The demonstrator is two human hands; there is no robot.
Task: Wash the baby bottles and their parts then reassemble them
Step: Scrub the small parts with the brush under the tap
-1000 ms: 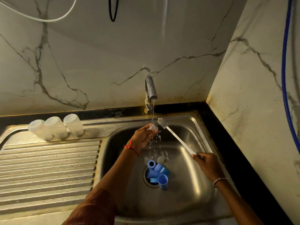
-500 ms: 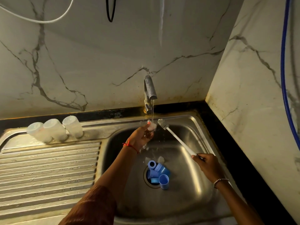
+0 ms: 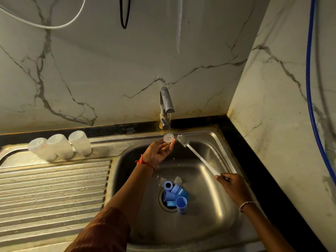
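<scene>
Water (image 3: 169,124) from the tap (image 3: 166,104) fell on the clear teat (image 3: 168,138), pinched at the fingertips of the left hand (image 3: 160,151). The right hand (image 3: 234,186) gripped the bottle brush (image 3: 201,159) by its handle end; its long axis slanted up-left, bristles just right of the teat, apart.

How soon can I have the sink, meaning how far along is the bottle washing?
Looks done: three translucent white plastic bottles stand inverted on the ribbed steel draining board. In hand: the left hand holds a small clear round part under the running tap; the right hand grips the white long-handled brush. Left: the blue plastic caps and rings piled in the sink, then reassembly.
</scene>
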